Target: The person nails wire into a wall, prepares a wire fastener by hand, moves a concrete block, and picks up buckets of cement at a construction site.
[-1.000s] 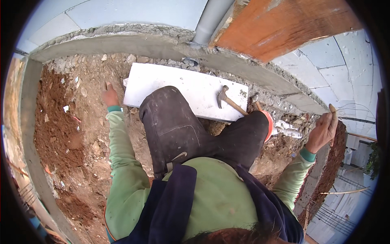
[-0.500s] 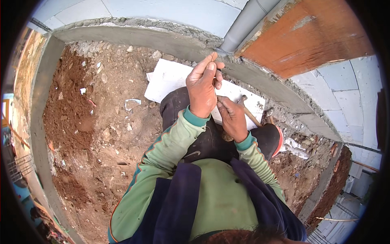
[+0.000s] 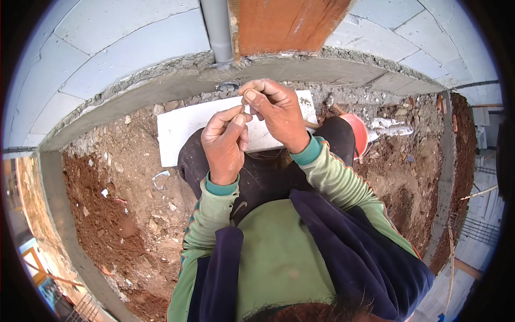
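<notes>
My left hand and my right hand are raised over my lap, their fingertips almost meeting. Both are closed in a pinch. Something small and pale shows between the fingertips, too tiny to name. Beneath them a white flat board lies across the ground in front of my knees. Part of a wooden handle sticks out from behind my right wrist on the board; the rest of that tool is hidden.
A red bucket stands beside my right knee. Ahead, a low concrete ledge runs below a pale block wall, a grey pipe and an orange-brown wooden panel. Rubble and reddish soil cover the ground.
My right hand has risen from low over my lap to meet the left fingertips. The left hand has come lower. The view has turned, so wall and pipe sit further left.
</notes>
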Action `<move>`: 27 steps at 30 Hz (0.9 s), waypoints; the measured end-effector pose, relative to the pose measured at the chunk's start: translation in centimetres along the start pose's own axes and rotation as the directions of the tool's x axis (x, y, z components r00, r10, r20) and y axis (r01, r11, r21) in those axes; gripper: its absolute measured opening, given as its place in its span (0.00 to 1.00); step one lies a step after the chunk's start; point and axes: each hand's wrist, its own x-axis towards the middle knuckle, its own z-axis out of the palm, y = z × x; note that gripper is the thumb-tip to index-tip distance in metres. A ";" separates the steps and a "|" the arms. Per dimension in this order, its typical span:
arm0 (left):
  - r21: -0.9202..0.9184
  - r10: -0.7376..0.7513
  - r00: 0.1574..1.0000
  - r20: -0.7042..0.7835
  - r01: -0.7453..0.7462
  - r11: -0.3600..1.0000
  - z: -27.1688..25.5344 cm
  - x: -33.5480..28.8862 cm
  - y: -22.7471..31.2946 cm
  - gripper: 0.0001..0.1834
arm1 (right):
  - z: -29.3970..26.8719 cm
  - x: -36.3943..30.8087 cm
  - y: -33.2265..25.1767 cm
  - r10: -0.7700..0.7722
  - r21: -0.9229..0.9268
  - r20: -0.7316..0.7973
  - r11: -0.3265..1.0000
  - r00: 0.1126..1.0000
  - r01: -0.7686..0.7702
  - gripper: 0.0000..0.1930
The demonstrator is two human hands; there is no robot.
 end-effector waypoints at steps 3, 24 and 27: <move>-0.011 -0.016 0.998 -0.061 0.015 1.000 0.1 -0.6 -0.4 0.08 | -0.5 -1.5 0.9 -0.168 0.008 0.051 0.986 0.984 0.168 0.12; 0.005 0.233 0.920 0.315 -0.247 0.969 1.5 0.8 12.9 0.21 | -38.3 -22.5 15.1 0.285 0.193 -0.915 0.931 0.287 -0.309 0.11; 0.143 0.284 0.931 0.231 -0.321 0.936 2.2 0.2 16.2 0.22 | -42.8 -25.1 22.1 0.314 0.028 -0.888 0.767 0.337 -0.641 0.12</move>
